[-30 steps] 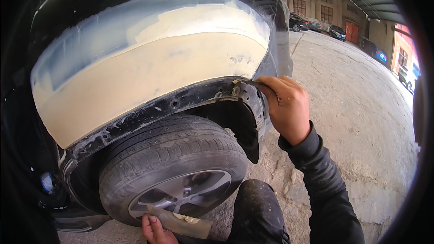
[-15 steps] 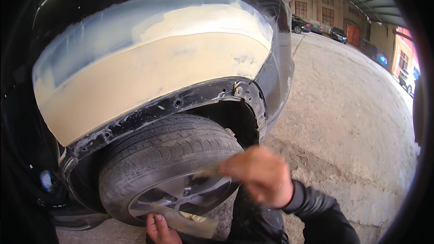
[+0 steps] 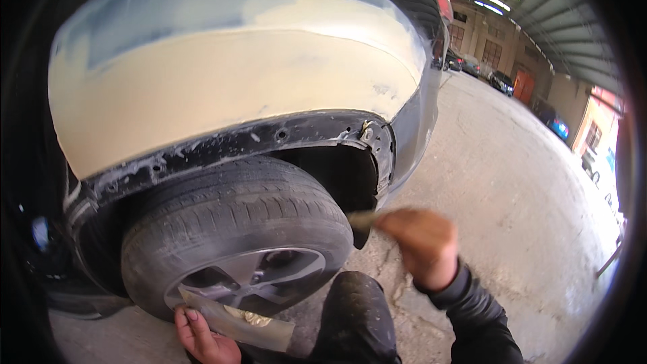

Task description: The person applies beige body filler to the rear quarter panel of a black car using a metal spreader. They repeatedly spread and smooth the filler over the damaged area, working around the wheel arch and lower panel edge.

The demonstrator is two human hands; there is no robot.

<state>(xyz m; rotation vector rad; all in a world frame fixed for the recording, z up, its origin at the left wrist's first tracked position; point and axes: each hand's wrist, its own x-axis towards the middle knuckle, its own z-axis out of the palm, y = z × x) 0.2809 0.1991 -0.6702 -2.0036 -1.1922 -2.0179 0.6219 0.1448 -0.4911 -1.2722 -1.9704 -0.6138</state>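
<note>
My left hand (image 3: 205, 342) is closed on a thin, flat, translucent mixing plate (image 3: 216, 318) with a lump of beige filler paste (image 3: 251, 317) on it. The plate sits low, in front of the car wheel's rim. To the right of the tire (image 3: 222, 212), my right hand (image 3: 423, 239) grips a thin filler spreader (image 3: 364, 220), blurred and pointing left. Above the wheel, the dark car's rear fender (image 3: 202, 87) carries a broad layer of cream filler with a sanded grey-blue border along its top. Neither hand touches the panel.
The wheel arch edge (image 3: 280, 135) is bare, dark and scuffed, with bolt holes. My knee (image 3: 356, 310) is bent close to the wheel. Concrete floor (image 3: 499, 182) stretches off to the right, where parked cars (image 3: 502, 83) stand at the back of the hall.
My right hand has moved right, with the spreader now beside the tire instead of over the rim. The left hand and plate sit further left and lower in view, which itself has shifted.
</note>
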